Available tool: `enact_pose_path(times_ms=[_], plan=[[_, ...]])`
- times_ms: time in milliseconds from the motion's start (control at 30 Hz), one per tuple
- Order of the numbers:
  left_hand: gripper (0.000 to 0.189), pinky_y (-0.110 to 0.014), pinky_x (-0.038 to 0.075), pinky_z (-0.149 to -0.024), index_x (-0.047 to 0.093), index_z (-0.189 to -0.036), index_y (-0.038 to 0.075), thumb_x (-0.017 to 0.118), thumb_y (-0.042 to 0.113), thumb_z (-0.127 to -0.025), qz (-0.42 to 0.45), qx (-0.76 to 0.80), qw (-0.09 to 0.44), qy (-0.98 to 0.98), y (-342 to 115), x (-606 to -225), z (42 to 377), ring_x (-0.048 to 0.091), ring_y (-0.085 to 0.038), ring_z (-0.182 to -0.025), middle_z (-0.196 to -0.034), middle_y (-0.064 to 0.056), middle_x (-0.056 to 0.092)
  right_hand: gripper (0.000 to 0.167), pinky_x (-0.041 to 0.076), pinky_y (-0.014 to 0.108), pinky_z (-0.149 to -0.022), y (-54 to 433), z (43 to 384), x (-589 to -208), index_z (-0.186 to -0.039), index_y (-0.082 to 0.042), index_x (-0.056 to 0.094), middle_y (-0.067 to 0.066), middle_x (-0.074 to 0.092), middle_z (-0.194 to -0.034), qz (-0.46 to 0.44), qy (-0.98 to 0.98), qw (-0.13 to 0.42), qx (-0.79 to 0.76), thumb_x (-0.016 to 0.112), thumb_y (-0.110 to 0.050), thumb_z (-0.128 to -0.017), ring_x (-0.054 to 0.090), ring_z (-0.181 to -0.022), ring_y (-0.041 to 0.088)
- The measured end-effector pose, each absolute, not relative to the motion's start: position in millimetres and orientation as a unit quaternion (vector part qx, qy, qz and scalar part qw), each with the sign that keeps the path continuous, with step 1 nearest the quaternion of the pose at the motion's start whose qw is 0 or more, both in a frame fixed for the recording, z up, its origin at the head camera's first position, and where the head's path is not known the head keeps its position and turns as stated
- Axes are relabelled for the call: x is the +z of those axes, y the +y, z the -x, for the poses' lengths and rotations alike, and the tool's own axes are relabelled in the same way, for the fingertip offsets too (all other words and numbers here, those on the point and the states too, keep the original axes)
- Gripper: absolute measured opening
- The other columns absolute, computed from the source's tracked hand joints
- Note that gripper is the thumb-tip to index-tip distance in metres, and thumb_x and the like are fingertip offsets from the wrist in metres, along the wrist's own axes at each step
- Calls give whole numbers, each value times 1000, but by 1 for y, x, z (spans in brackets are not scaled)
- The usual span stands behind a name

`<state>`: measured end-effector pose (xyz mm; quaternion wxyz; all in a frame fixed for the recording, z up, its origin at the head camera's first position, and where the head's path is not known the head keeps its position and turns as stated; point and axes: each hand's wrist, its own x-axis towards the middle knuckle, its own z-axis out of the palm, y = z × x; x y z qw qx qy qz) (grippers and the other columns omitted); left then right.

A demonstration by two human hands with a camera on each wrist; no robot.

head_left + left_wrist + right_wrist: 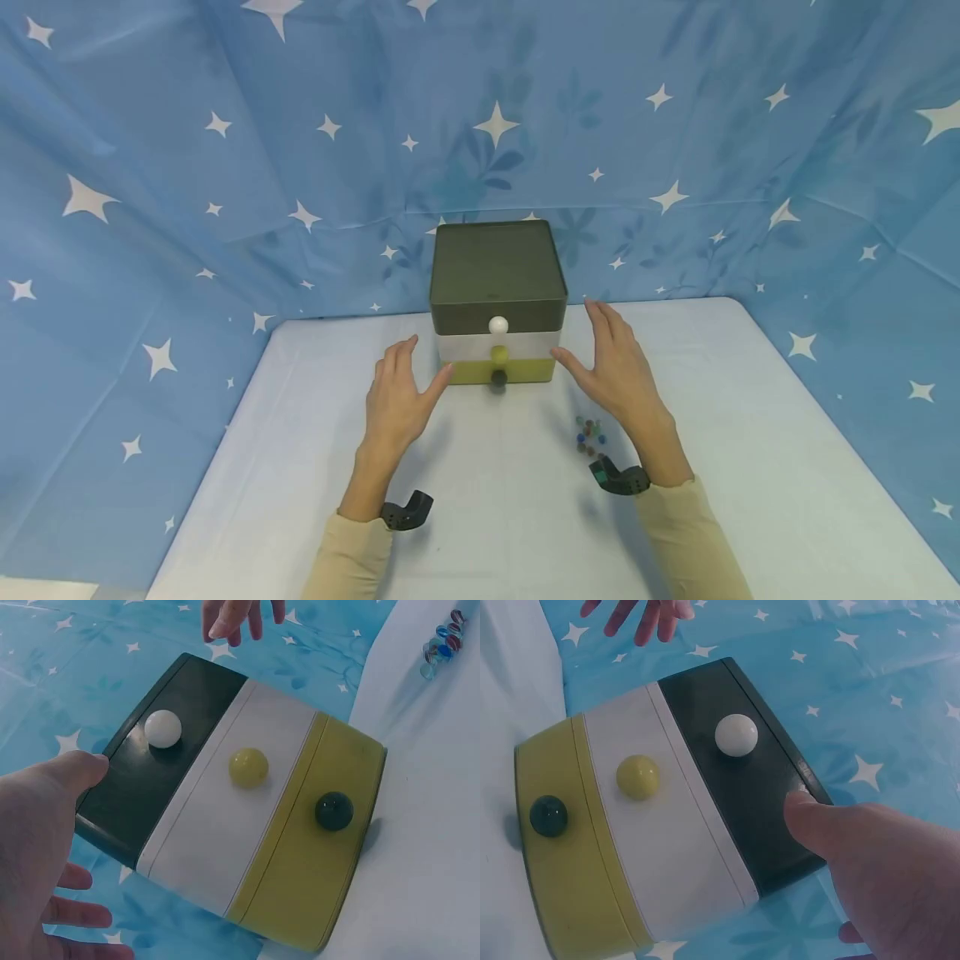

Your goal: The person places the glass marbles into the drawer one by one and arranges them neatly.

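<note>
A small three-tier drawer box [498, 262] stands at the back of the white table. Its front has a dark green drawer [705, 712] with a white knob [163, 729], a white drawer [202, 817] with a yellow knob [637, 778], and a yellow-green drawer [300, 862] with a dark green knob [334, 811]. All three drawers look closed. My left hand [393, 404] is at the box's left side, fingers spread and holding nothing. On the right side my right hand [622, 371] is also spread, its thumb near the box's front corner.
Several glass marbles [590, 435] lie in a cluster on the table [495, 517], left of my right wrist. A blue cloth [360, 167] with white stars hangs behind and at both sides. Dark wrist straps [407, 510] sit on both arms.
</note>
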<state>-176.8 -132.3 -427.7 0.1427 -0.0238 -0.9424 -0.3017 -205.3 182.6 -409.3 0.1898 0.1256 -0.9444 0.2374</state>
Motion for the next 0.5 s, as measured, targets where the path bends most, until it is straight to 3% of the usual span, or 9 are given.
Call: enact_pose_path(times_ms=[267,500], plan=[[70,-49,55,-88,48,-143,9,58,58,-95,30,-351,159,-922,-121,-425,178,64,-34,-113,-137,-12,56,85,40,62,-108,176,210,-403,-152,1,34,27,40,-152,-141,-934,219,246,70,-46,-91,43,-136,45],[62,-45,55,-80,52,-139,10,60,54,-96,39,-372,178,-910,-112,-428,182,67,-31,-101,-130,-9,61,78,45,59,-103,171,215,-401,-148,1,40,26,47,-145,-167,-914,267,254,74,-39,-90,49,-129,44]])
